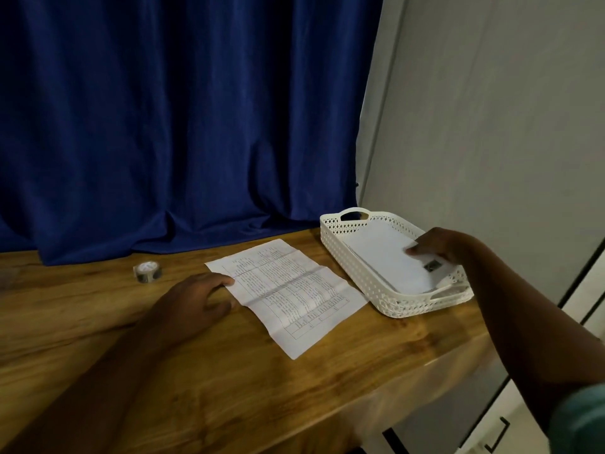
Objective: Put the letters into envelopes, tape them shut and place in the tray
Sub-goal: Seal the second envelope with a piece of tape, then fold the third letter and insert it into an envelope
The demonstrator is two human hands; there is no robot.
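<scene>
White envelopes (389, 257) are seen stacked in a perforated tray (337, 239) near the wooden table's (98, 322) right edge, the top one pressed by the right hand (438, 245). An unfolded printed letter (288, 290) lies mid-table, touched at its left edge by the left hand's (193, 301) loosely curled fingers. A tape roll (148, 271) stands toward the back edge.
</scene>
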